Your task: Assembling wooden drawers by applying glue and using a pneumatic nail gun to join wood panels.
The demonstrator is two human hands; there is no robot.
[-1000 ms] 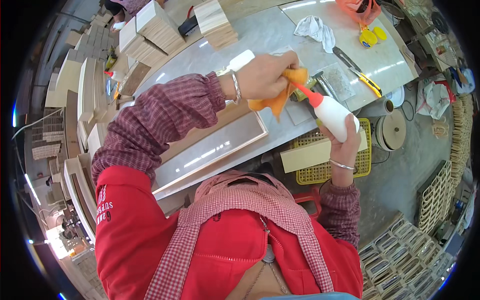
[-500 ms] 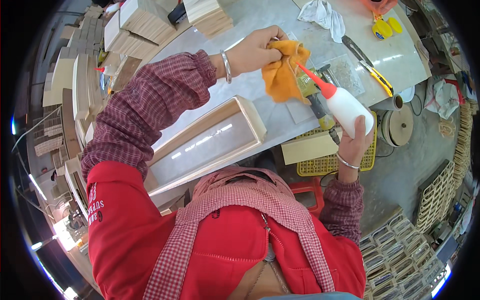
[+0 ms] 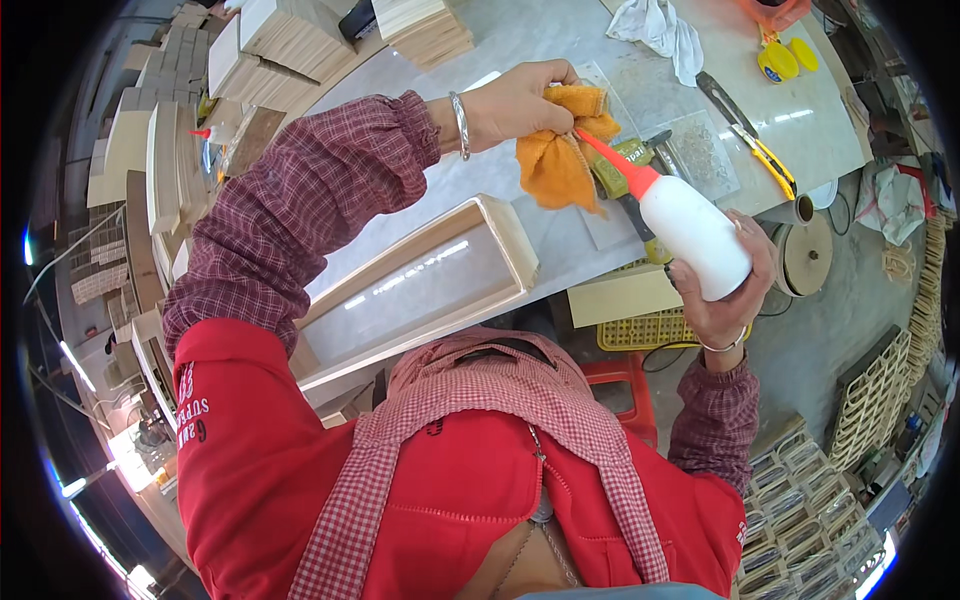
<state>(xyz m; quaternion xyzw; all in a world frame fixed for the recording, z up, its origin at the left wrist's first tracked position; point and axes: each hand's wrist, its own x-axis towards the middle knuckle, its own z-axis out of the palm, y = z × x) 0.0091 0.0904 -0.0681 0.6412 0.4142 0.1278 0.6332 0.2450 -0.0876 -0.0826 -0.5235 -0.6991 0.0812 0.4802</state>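
Above the worktable (image 3: 400,100), left hand (image 3: 512,100) grips cloth (image 3: 556,168); right hand (image 3: 732,305) clutches bottle (image 3: 692,235), grip shifted.

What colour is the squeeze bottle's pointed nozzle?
The pointed nozzle is orange-red, shown best in the head view.

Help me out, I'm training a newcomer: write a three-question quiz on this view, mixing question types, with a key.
1. What does the left hand hold?
a) a pencil
b) an orange cloth
c) a cup

2. True or false: the right hand holds the bottle by its body.

3. Which lies nearer the apron: the wooden frame or the yellow knife?

Key: 1. b; 2. true; 3. wooden frame
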